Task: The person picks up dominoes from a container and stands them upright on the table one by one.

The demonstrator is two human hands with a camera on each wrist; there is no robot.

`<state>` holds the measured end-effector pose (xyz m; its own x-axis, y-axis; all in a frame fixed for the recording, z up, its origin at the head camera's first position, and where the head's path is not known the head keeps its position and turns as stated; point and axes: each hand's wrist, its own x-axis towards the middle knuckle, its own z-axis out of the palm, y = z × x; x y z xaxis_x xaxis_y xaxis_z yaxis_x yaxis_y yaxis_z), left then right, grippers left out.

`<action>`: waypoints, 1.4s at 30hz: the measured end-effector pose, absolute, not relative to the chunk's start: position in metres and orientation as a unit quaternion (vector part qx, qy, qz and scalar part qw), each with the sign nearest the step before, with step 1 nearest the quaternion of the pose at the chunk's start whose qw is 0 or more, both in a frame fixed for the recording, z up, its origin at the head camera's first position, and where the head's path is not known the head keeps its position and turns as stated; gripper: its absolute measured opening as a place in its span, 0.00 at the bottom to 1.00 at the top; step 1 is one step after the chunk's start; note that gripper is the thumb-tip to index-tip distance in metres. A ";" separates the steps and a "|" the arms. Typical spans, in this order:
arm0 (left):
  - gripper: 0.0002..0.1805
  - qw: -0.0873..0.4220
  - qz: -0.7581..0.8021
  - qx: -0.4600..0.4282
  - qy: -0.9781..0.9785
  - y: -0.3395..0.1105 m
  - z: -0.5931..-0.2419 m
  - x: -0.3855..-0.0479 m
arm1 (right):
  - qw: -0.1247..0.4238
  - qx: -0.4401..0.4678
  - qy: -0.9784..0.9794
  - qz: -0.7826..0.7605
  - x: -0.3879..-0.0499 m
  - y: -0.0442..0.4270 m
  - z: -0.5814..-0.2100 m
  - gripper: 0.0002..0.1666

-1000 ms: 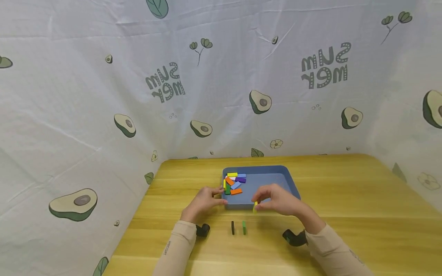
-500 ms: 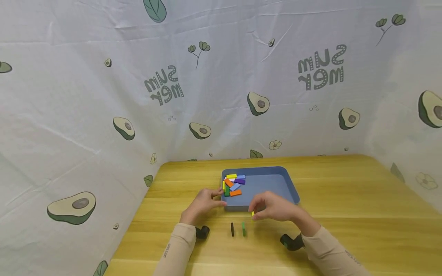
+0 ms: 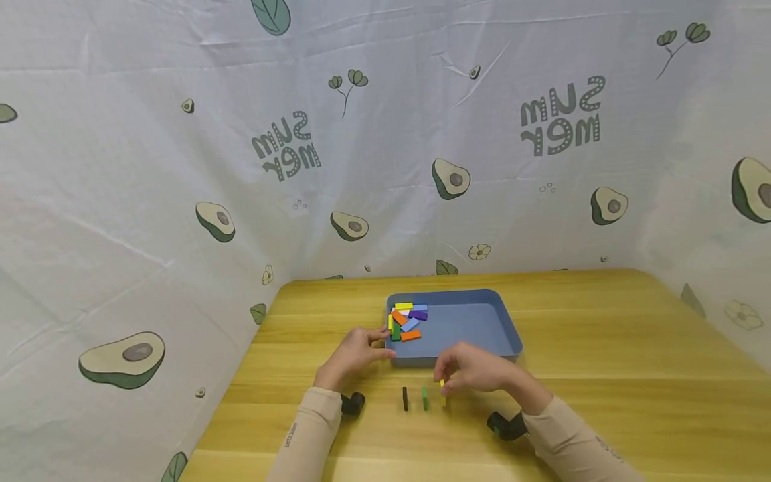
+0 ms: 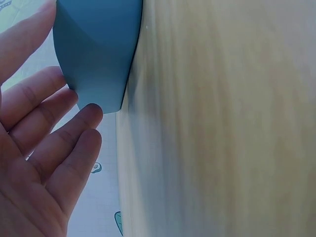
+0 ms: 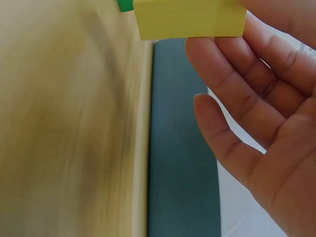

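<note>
In the head view, my right hand (image 3: 476, 369) pinches a yellow domino (image 3: 443, 393) between thumb and fingers, upright at or just above the wooden table. The right wrist view shows this yellow domino (image 5: 190, 19) close up, with a bit of a green one behind it. A green domino (image 3: 424, 399) and a black domino (image 3: 405, 399) stand on edge to its left, in a spaced row. My left hand (image 3: 354, 355) touches the left front corner of a blue tray (image 3: 512, 328). Its fingers (image 4: 74, 153) look fairly straight by the tray wall (image 4: 101, 54) in the left wrist view.
Several coloured dominoes, among them an orange one (image 3: 411, 335) and a purple one (image 3: 418, 315), lie heaped in the tray's left part. A pale patterned cloth (image 3: 385, 167) hangs behind the wooden table (image 3: 578, 335). Black wrist mounts stick out below both forearms.
My right hand has come down and toward the front with the yellow domino, from the tray's front edge to beside the green one. My left hand has stayed at the tray corner.
</note>
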<state>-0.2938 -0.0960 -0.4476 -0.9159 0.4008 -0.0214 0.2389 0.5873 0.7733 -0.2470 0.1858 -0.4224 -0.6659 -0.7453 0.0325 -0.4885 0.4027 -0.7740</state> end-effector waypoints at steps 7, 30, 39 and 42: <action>0.30 0.094 0.417 0.182 0.886 -0.096 -0.448 -0.296 | 0.165 -0.376 0.825 -0.388 -0.246 0.182 -0.424 0.08; 0.29 0.089 0.415 0.191 0.885 -0.097 -0.451 -0.298 | 0.186 -0.367 0.834 -0.368 -0.245 0.180 -0.429 0.10; 0.30 0.089 0.405 0.192 0.889 -0.097 -0.453 -0.297 | 0.164 -0.356 0.849 -0.354 -0.244 0.185 -0.418 0.12; 0.30 0.090 0.406 0.190 0.889 -0.098 -0.453 -0.297 | 0.158 -0.352 0.846 -0.368 -0.246 0.187 -0.418 0.13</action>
